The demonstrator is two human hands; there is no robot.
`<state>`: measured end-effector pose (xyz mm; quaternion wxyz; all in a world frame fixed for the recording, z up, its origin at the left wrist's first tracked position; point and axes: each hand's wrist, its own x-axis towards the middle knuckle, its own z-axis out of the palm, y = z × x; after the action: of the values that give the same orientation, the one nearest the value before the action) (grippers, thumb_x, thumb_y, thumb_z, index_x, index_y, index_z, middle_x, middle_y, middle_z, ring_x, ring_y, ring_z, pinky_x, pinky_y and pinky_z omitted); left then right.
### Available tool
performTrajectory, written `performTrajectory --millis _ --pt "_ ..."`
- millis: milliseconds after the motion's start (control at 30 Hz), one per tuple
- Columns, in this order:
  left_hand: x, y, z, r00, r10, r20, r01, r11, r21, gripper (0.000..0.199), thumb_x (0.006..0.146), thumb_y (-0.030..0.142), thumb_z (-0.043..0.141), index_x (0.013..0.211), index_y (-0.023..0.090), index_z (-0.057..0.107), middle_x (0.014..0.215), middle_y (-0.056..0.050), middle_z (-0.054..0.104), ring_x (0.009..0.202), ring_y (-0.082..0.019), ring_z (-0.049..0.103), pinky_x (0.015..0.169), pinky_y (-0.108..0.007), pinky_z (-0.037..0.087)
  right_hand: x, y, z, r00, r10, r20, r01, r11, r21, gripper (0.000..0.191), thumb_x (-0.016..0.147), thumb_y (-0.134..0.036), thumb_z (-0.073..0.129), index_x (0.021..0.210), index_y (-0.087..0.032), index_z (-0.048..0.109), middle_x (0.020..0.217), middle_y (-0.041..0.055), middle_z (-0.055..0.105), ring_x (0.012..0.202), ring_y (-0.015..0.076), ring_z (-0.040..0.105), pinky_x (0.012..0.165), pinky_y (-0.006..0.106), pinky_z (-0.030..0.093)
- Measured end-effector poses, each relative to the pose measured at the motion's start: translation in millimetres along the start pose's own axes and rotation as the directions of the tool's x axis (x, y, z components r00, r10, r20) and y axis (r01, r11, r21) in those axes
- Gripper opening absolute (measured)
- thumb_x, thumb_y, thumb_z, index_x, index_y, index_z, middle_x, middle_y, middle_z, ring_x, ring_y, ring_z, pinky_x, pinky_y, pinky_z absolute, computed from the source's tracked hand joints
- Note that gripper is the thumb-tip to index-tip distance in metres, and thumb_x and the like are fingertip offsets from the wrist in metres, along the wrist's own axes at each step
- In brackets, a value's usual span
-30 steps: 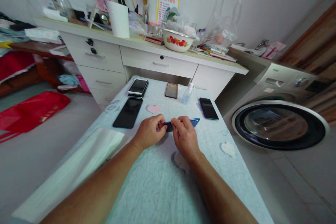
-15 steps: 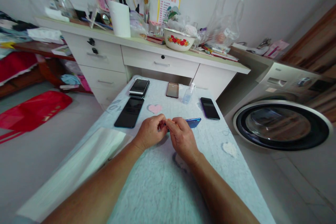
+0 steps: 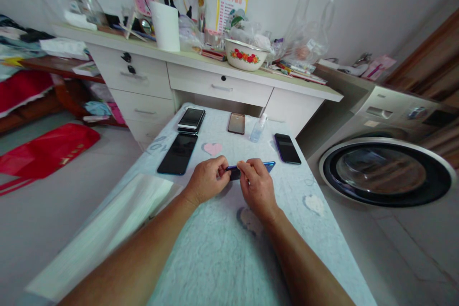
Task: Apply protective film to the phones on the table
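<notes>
A blue smartphone (image 3: 234,173) is held on its long edge above the table, its dark screen side partly facing me and its shiny blue end showing past my right hand. My left hand (image 3: 210,178) is closed on the phone's left end, thumb and curled fingers pinching it. My right hand (image 3: 257,182) is closed at the middle of the phone's upper edge, its fingers bent over that edge. Whether something small is also between the right fingertips is hidden. The phone's lower middle is covered by the right hand.
Around the hands on the cloth-covered table (image 3: 215,258) lie a large black phone (image 3: 178,154), stacked phones (image 3: 191,119), a brown phone case (image 3: 236,123), a clear spray bottle (image 3: 258,129) and a purple-edged phone (image 3: 287,148). White paper (image 3: 107,234) lies front left; a washing machine (image 3: 387,167) stands right.
My right hand has moved to the right along the phone's upper edge, away from my left hand, baring part of the phone between them. The left hand stays at the left end.
</notes>
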<state>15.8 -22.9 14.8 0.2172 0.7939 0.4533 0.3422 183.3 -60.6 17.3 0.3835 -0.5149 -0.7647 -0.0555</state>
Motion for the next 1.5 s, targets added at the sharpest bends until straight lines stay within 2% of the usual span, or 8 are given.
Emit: performTrajectory --millis 233,400,567,867,1133,1367,1500 --pt "-0.5 -0.5 1.1 1.0 0.005 0.006 -0.005 1.0 -0.003 0.009 0.075 0.021 0.055 0.07 0.02 0.048 0.061 0.004 0.054 0.057 -0.011 0.05 0.056 -0.023 0.035 2.1 -9.6 1.1 0.995 -0.063 0.075 0.058 0.995 0.076 0.025 0.094 -0.017 0.041 0.106 -0.023 0.063 0.094 0.0062 0.057 0.084 0.0168 0.056 0.078 0.028 0.049" --pt "-0.3 1.2 0.6 1.0 0.007 -0.001 -0.007 1.0 0.004 0.009 0.075 0.022 0.055 0.069 0.02 0.048 0.061 0.004 0.054 0.058 -0.012 0.051 0.057 -0.023 0.034 3.9 -16.1 0.4 0.991 -0.086 0.106 0.079 0.994 0.071 0.026 0.094 -0.017 0.041 0.105 -0.023 0.063 0.092 0.0065 0.057 0.084 0.0172 0.056 0.077 0.028 0.049" --pt "-0.4 1.0 0.5 1.0 0.003 -0.001 -0.003 1.0 0.004 0.009 0.076 0.023 0.054 0.069 0.02 0.049 0.06 0.004 0.053 0.057 -0.012 0.051 0.056 -0.023 0.034 5.3 -16.4 -0.1 0.99 -0.099 0.101 0.095 0.994 0.046 0.027 0.094 -0.017 0.041 0.104 -0.022 0.065 0.089 0.0068 0.058 0.084 0.0182 0.056 0.075 0.029 0.049" --pt "0.4 0.7 0.4 1.0 -0.003 -0.001 0.003 1.0 -0.009 0.009 0.074 0.02 0.055 0.07 0.02 0.048 0.061 0.004 0.054 0.057 -0.011 0.051 0.056 -0.022 0.035 1.5 -1.2 -1.1 0.999 -0.023 0.032 0.022 0.999 0.023 0.026 0.092 -0.015 0.043 0.104 -0.02 0.065 0.095 0.0071 0.057 0.083 0.0163 0.056 0.078 0.028 0.049" --pt "-0.2 -0.5 1.9 1.0 0.002 -0.01 -0.002 1.0 -0.004 0.008 0.075 0.019 0.055 0.071 0.02 0.049 0.061 0.005 0.053 0.057 -0.011 0.051 0.057 -0.022 0.035 -0.6 2.0 1.0 1.0 -0.022 -0.002 0.022 0.999 0.048 0.025 0.089 -0.011 0.045 0.104 -0.018 0.064 0.095 0.008 0.055 0.081 0.0157 0.056 0.075 0.027 0.049" --pt "-0.5 0.1 1.9 1.0 -0.005 -0.005 0.005 1.0 -0.01 0.01 0.077 0.024 0.055 0.07 0.02 0.049 0.06 0.004 0.052 0.057 -0.011 0.049 0.056 -0.022 0.034 -2.6 -4.5 4.5 0.993 -0.106 0.058 0.096 0.985 0.142 0.027 0.092 -0.014 0.044 0.113 -0.021 0.06 0.098 0.007 0.054 0.084 0.0161 0.054 0.077 0.028 0.049" --pt "-0.5 1.1 1.5 1.0 -0.003 -0.005 0.003 1.0 -0.005 0.012 0.077 0.025 0.054 0.068 0.02 0.049 0.06 0.004 0.052 0.057 -0.012 0.048 0.056 -0.023 0.033 -2.3 -7.3 3.6 0.991 -0.107 0.075 0.097 0.986 0.135 0.025 0.094 -0.015 0.044 0.112 -0.022 0.06 0.097 0.007 0.055 0.085 0.0166 0.054 0.077 0.028 0.048"
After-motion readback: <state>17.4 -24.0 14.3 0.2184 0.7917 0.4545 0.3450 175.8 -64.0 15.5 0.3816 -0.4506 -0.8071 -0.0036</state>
